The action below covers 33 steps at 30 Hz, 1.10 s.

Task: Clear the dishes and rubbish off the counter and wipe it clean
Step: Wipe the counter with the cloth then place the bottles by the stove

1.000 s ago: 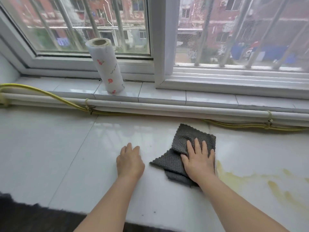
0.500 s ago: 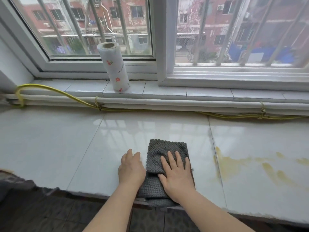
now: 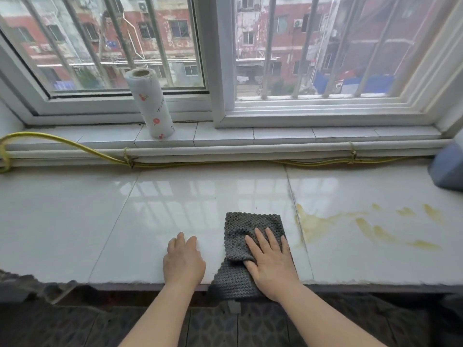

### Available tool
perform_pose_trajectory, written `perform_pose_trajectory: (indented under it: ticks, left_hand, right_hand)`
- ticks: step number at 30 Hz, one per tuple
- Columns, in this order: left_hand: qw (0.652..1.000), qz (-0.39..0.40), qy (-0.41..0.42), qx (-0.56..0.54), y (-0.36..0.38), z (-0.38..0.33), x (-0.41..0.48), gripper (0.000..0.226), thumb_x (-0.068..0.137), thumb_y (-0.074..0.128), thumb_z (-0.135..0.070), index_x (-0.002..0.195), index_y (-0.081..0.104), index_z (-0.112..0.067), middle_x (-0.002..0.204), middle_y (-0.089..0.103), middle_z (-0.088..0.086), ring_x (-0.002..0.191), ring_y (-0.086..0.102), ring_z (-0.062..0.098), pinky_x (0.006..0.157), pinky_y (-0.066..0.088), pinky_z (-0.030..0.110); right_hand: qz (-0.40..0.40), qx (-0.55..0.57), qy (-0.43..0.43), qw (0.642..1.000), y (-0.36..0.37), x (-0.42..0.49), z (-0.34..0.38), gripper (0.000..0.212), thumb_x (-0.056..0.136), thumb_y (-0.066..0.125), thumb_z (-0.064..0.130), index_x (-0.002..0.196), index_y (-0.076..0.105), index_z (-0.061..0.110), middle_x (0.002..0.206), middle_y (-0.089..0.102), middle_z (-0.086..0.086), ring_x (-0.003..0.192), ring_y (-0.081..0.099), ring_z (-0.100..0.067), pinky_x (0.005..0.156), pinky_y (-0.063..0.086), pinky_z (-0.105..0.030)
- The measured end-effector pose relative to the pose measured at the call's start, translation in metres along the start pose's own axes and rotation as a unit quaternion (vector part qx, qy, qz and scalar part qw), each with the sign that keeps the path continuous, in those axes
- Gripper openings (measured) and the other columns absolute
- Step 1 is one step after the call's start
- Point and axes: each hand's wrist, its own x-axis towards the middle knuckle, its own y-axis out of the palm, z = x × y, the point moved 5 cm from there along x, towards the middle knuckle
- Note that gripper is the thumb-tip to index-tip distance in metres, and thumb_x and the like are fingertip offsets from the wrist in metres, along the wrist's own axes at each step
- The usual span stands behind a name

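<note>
Right hand: your right hand [image 3: 271,261] lies flat, fingers straight and spread, pressing the cloth [image 3: 250,224] onto the counter [image 3: 100,209], likely so the whole palm drives the wipe.
Left hand: your left hand [image 3: 184,261] rests palm down on the counter just beside the cloth, holding nothing, probably bracing you.
Cloth: one, grey, folded, near end hanging over the front edge.
Stain: one yellow smear [image 3: 318,224] of several streaks, just right of the cloth, likely next.
Roll: one paper roll [image 3: 150,106], upright on the sill, well apart.
Hose: one yellow hose [image 3: 62,144], tied along the back.
</note>
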Motion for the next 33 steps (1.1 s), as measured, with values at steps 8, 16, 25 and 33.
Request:
perform_pose_trajectory:
  ticks: [8, 16, 25, 33]
  left_hand:
    - [1.0, -0.004, 0.004, -0.03, 0.004, -0.061, 0.002, 0.047, 0.099, 0.032, -0.021, 0.146, 0.032, -0.021, 0.159, 0.014, 0.006, 0.145, 0.012, 0.024, 0.112, 0.028, 0.039]
    - [0.999, 0.006, -0.002, -0.049, 0.018, -0.144, 0.013, 0.049, 0.099, 0.035, -0.023, 0.148, 0.03, -0.021, 0.16, 0.012, 0.005, 0.147, 0.008, 0.023, 0.115, 0.023, 0.039]
    - [0.997, -0.011, -0.068, -0.044, 0.025, -0.156, 0.021, 0.047, 0.099, 0.034, -0.023, 0.147, 0.031, -0.022, 0.159, 0.014, 0.004, 0.145, 0.012, 0.023, 0.112, 0.027, 0.036]
    - [0.997, -0.02, -0.078, -0.015, 0.027, -0.162, 0.023, 0.042, 0.097, 0.035, -0.021, 0.139, 0.039, -0.021, 0.157, 0.019, 0.006, 0.143, 0.018, 0.024, 0.109, 0.031, 0.035]
  right_hand:
    - [0.001, 0.001, -0.004, 1.0, -0.009, -0.005, -0.054, 0.063, 0.094, 0.015, 0.058, 0.151, -0.002, 0.037, 0.16, -0.012, 0.008, 0.146, -0.02, -0.019, 0.108, -0.026, -0.042]
    - [0.01, -0.024, -0.038, 0.999, -0.025, 0.01, -0.113, 0.07, 0.085, 0.0, 0.06, 0.151, -0.004, 0.035, 0.16, -0.014, 0.006, 0.145, -0.021, -0.022, 0.106, -0.026, -0.047]
    - [0.014, -0.023, -0.045, 0.999, -0.04, 0.071, -0.145, 0.062, 0.096, 0.013, 0.056, 0.152, -0.004, 0.035, 0.16, -0.013, 0.004, 0.146, -0.019, -0.023, 0.114, -0.014, -0.049]
    - [0.013, -0.017, -0.044, 0.999, -0.045, 0.099, -0.151, 0.062, 0.096, 0.012, 0.057, 0.152, -0.003, 0.034, 0.161, -0.01, 0.004, 0.147, -0.016, -0.023, 0.115, -0.012, -0.049]
